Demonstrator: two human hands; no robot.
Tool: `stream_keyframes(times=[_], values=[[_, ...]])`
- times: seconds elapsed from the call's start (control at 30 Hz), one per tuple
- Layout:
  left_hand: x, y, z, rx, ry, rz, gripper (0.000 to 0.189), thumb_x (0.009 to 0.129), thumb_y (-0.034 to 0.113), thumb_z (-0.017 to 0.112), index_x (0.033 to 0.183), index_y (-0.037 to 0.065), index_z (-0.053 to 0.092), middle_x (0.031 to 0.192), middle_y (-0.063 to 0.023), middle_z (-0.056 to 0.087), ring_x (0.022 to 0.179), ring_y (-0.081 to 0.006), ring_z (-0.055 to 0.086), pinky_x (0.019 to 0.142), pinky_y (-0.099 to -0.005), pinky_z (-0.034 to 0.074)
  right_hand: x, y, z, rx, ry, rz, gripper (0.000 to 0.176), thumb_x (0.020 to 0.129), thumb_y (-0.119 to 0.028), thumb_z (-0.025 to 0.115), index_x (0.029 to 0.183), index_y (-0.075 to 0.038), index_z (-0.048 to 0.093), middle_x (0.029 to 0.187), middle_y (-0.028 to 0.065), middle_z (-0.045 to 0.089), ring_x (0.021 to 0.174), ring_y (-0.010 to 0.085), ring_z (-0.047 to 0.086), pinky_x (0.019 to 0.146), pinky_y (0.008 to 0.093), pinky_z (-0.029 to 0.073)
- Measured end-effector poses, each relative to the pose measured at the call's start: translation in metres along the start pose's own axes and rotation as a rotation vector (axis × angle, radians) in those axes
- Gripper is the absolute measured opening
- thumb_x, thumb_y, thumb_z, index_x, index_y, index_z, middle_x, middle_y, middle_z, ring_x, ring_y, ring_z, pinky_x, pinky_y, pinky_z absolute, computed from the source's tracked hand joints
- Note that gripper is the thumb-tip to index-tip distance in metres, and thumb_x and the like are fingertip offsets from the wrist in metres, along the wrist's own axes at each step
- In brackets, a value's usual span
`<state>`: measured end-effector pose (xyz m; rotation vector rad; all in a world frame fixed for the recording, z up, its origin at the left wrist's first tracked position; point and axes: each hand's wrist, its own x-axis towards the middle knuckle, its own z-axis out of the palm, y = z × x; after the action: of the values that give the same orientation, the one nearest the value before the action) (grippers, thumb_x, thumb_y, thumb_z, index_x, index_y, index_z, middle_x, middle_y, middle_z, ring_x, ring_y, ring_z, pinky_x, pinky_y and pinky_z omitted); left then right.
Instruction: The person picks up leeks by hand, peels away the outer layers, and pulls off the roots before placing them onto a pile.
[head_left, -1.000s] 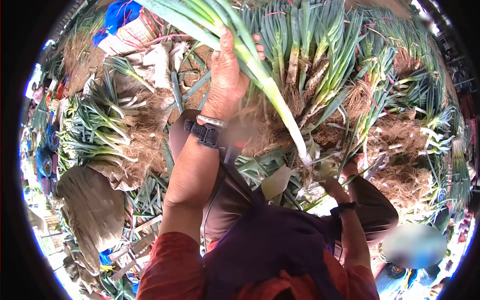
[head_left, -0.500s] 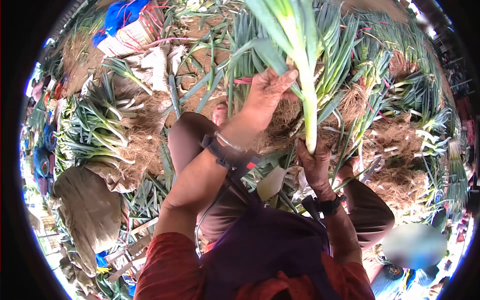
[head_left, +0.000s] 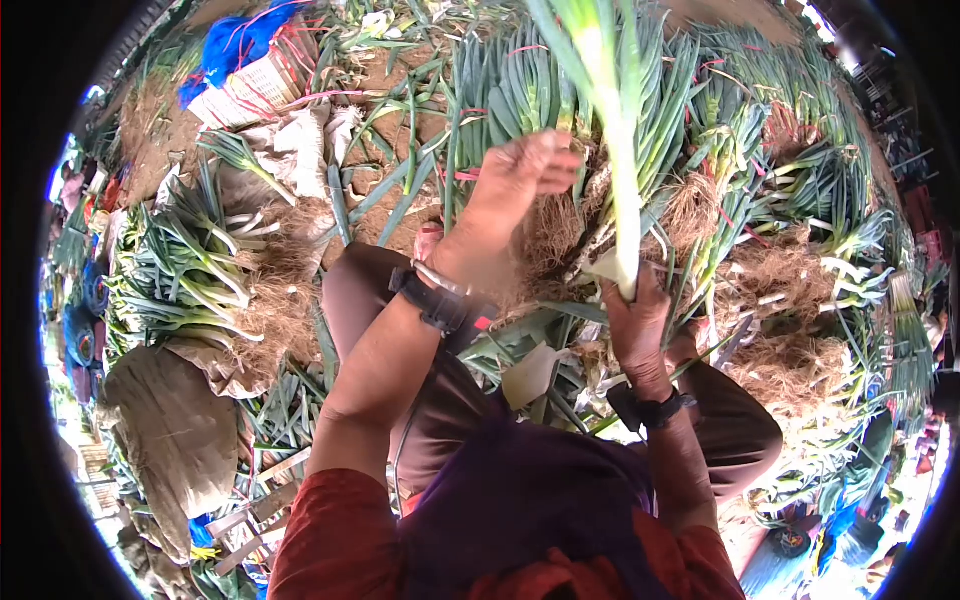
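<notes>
I hold one long leek point(head_left: 622, 170) upright in front of me, white stalk low, green leaves running out of the top of the view. My right hand point(head_left: 637, 325), with a dark wrist strap, is shut around the stalk's lower end. My left hand point(head_left: 520, 175), with a watch and a bangle at the wrist, hovers just left of the stalk with its fingers curled; I see nothing clearly held in it. A pale peeled leaf point(head_left: 530, 372) lies over my knee below.
Bundles of leeks point(head_left: 800, 200) with brown root tufts, some tied with red bands, are heaped ahead and to the right. Another pile point(head_left: 190, 265) lies on the left beside a brown sack point(head_left: 170, 430). A white crate point(head_left: 250, 85) under blue cloth stands far left.
My left hand has come off the leek's leaves and curled shut beside it. My right hand has taken the stalk's base and the leek now stands more upright.
</notes>
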<state>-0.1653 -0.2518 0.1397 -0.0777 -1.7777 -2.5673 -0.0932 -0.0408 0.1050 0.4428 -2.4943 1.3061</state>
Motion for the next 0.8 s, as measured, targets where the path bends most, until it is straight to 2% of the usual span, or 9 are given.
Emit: stream_keyframes(times=[0.1,0.2,0.27,0.33,0.43,0.5,0.6,0.73,0.8], values=[[0.008,0.007,0.004,-0.377,0.035,0.109,0.072,0.088,0.059,0.057,0.125,-0.001,0.048,0.099,-0.0150,0.064,0.092,-0.0265,0.065,0.087,-0.0403,0.053,-0.016,0.012,0.021,-0.170,-0.094,0.068,0.029,0.083,-0.005,0.070,0.108,0.000,0.057,0.084,0.0184,0.066,0.073,0.0272,0.069,0.064,0.0360,0.054],[0.014,0.002,-0.001,-0.566,0.097,-0.038,0.076,0.082,0.073,0.051,0.110,0.002,0.051,0.072,-0.0014,0.049,0.061,-0.0158,0.049,0.060,-0.0322,0.046,-0.023,0.021,0.038,-0.035,-0.251,-0.034,0.028,0.084,-0.012,0.071,0.105,0.000,0.057,0.078,0.0153,0.065,0.065,0.0247,0.064,0.061,0.0349,0.052],[0.009,0.010,0.000,-0.624,0.131,-0.085,0.077,0.083,0.074,0.048,0.108,0.001,0.053,0.065,0.0028,0.038,0.054,-0.0107,0.036,0.053,-0.0281,0.038,-0.012,0.014,0.031,0.695,-0.660,0.470,0.033,0.092,-0.028,0.065,0.107,0.001,0.060,0.085,0.0092,0.067,0.064,0.0151,0.060,0.059,0.0280,0.049],[0.003,0.018,-0.003,-0.707,-0.037,-0.111,0.082,0.082,0.076,0.045,0.110,0.000,0.054,0.064,0.0037,0.038,0.052,-0.0090,0.035,0.051,-0.0258,0.036,-0.008,-0.015,0.027,1.106,-0.535,0.550,0.033,0.095,-0.030,0.060,0.107,0.001,0.061,0.087,0.0103,0.067,0.067,0.0154,0.061,0.062,0.0276,0.050],[-0.004,0.018,-0.003,-0.808,-0.261,-0.123,0.087,0.082,0.079,0.041,0.113,-0.002,0.054,0.062,0.0045,0.037,0.049,-0.0071,0.033,0.047,-0.0230,0.033,0.005,-0.026,0.033,1.089,-0.418,0.651,0.028,0.096,-0.027,0.058,0.106,-0.001,0.061,0.087,0.0097,0.067,0.071,0.0152,0.062,0.065,0.0256,0.051],[-0.007,0.022,-0.001,-0.820,-0.313,-0.156,0.083,0.089,0.073,0.036,0.117,-0.003,0.054,0.059,0.0044,0.037,0.045,-0.0057,0.031,0.041,-0.0210,0.029,-0.016,0.049,0.078,0.956,-0.184,0.450,0.024,0.097,-0.025,0.057,0.104,-0.002,0.061,0.084,0.0081,0.065,0.068,0.0145,0.060,0.065,0.0242,0.050],[-0.014,0.034,-0.011,-0.706,-0.286,-0.064,0.077,0.094,0.067,0.032,0.115,-0.003,0.055,0.058,0.0043,0.037,0.043,-0.0067,0.030,0.040,-0.0218,0.029,-0.018,0.070,0.061,-0.260,-0.099,-0.356,0.018,0.097,-0.022,0.055,0.097,-0.005,0.059,0.072,0.0018,0.057,0.054,0.0127,0.049,0.054,0.0252,0.046],[-0.007,0.036,-0.040,-0.709,-0.425,0.147,0.079,0.092,0.070,0.030,0.114,-0.001,0.056,0.060,0.0034,0.037,0.045,-0.0085,0.031,0.044,-0.0234,0.030,-0.058,0.111,0.035,-0.094,-0.085,0.178,0.016,0.093,-0.018,0.052,0.096,-0.003,0.057,0.068,0.0070,0.058,0.054,0.0224,0.055,0.044,0.0336,0.038],[-0.009,0.035,-0.045,-0.672,-0.297,0.142,0.081,0.089,0.074,0.032,0.112,0.000,0.056,0.062,0.0017,0.038,0.050,-0.0097,0.035,0.049,-0.0256,0.034,-0.116,0.183,0.016,-0.676,-0.369,-0.062,0.016,0.087,-0.011,0.051,0.097,-0.003,0.060,0.076,0.0157,0.063,0.069,0.0323,0.063,0.053,0.0438,0.046]])
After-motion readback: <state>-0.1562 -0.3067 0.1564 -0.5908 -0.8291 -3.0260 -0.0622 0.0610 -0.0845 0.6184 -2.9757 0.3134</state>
